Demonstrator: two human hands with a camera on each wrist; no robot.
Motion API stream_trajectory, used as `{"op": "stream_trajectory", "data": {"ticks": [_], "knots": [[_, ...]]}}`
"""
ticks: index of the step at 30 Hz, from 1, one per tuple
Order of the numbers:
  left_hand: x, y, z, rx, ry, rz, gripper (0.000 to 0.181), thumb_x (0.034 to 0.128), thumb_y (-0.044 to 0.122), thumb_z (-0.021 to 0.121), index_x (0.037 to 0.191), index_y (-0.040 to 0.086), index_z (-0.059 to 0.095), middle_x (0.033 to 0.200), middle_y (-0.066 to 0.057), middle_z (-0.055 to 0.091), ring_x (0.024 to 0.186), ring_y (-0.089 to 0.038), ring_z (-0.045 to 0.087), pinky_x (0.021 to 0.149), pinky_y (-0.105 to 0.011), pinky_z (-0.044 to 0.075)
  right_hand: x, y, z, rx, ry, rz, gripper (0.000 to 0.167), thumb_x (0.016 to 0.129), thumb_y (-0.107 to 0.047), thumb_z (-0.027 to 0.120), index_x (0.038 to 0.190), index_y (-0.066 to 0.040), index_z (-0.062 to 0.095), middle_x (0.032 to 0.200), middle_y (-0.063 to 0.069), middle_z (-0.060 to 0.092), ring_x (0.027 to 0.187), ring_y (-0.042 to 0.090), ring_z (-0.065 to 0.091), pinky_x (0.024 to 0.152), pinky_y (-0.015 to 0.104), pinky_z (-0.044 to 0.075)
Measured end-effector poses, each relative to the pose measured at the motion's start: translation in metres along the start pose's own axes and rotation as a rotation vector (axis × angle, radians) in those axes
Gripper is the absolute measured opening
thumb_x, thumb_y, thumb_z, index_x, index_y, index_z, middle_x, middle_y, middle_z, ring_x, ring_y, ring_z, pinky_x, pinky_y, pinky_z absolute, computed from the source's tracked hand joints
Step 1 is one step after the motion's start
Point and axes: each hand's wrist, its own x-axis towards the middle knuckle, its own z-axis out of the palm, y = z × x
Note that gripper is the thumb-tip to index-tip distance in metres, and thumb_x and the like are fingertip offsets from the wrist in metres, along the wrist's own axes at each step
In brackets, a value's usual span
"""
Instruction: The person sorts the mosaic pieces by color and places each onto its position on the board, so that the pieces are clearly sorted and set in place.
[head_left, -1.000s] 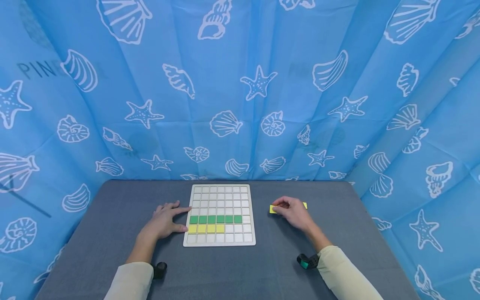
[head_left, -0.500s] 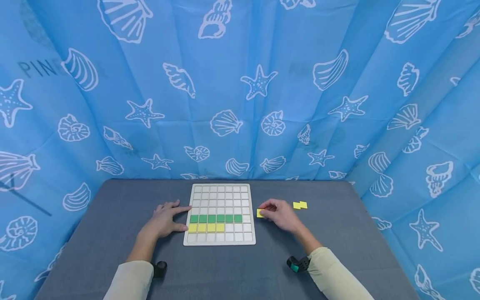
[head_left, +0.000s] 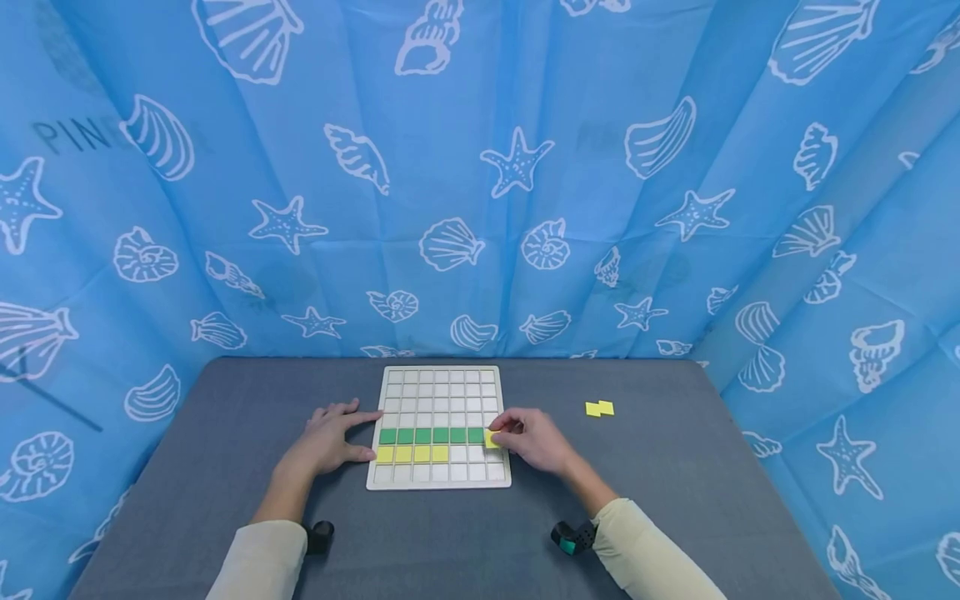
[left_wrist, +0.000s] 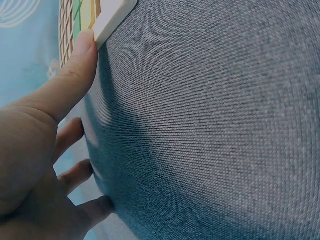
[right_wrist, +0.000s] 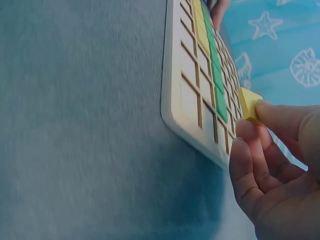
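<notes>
A white grid board lies flat on the table, with a row of green tiles and, just in front of it, a shorter row of yellow tiles. My left hand rests at the board's left edge, thumb and forefinger touching the rim and the other fingers spread. In the left wrist view its thumb presses the rim. My right hand pinches a yellow square tile between thumb and fingers, over the board's right edge near the end of the green row. The tile is tilted, raised above the board.
Two yellow tiles, partly overlapping, lie on the grey table right of the board. A blue curtain with white shell prints hangs behind the table and along its sides.
My right hand has picked a yellow tile from those on the right and carried it left to the board's right edge. The left hand has stayed in place.
</notes>
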Motion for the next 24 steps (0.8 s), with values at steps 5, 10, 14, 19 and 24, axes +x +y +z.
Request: {"op": "stream_trajectory", "data": {"ticks": [5, 10, 14, 19, 24], "knots": [[0.000, 0.000, 0.000, -0.005, 0.000, 0.004, 0.075, 0.0814, 0.043, 0.083, 0.149, 0.031, 0.054, 0.166, -0.020, 0.031, 0.150, -0.056, 0.020, 0.115, -0.076, 0.022, 0.000, -0.008, 0.011, -0.005, -0.001, -0.005, 0.010, 0.095, -0.018, 0.072, 0.102, -0.011, 0.075, 0.091, 0.002, 0.072, 0.074, 0.010, 0.058, 0.064, 0.023, 0.049], [-0.001, 0.000, -0.001, -0.001, -0.002, 0.005, 0.075, 0.0814, 0.043, 0.083, 0.149, 0.031, 0.054, 0.166, -0.020, 0.032, 0.149, -0.056, 0.021, 0.116, -0.075, 0.022, 0.001, -0.015, 0.019, -0.025, -0.013, -0.033, 0.009, 0.095, -0.014, 0.071, 0.101, -0.009, 0.075, 0.091, 0.003, 0.072, 0.074, 0.010, 0.060, 0.063, 0.022, 0.049], [-0.001, 0.001, -0.001, 0.000, -0.001, 0.008, 0.075, 0.0811, 0.044, 0.083, 0.149, 0.031, 0.054, 0.166, -0.020, 0.032, 0.149, -0.056, 0.022, 0.115, -0.075, 0.024, 0.001, -0.021, 0.027, -0.064, -0.008, -0.055, 0.007, 0.094, -0.012, 0.072, 0.099, -0.010, 0.075, 0.093, 0.002, 0.071, 0.077, 0.011, 0.063, 0.065, 0.022, 0.050], [-0.002, 0.001, -0.001, -0.004, 0.007, 0.015, 0.074, 0.0815, 0.043, 0.083, 0.149, 0.031, 0.055, 0.166, -0.021, 0.032, 0.150, -0.056, 0.021, 0.116, -0.075, 0.022, 0.004, -0.029, 0.037, -0.133, -0.003, -0.095, 0.005, 0.094, -0.010, 0.072, 0.098, -0.010, 0.075, 0.095, 0.001, 0.071, 0.081, 0.010, 0.064, 0.068, 0.021, 0.051], [-0.002, 0.001, -0.001, -0.007, 0.008, 0.018, 0.074, 0.0811, 0.043, 0.084, 0.148, 0.032, 0.055, 0.165, -0.021, 0.033, 0.149, -0.056, 0.022, 0.115, -0.076, 0.022, 0.007, -0.033, 0.046, -0.208, 0.014, -0.127, 0.003, 0.092, -0.010, 0.074, 0.095, -0.010, 0.075, 0.093, 0.000, 0.069, 0.080, 0.006, 0.060, 0.070, 0.021, 0.050]]}}
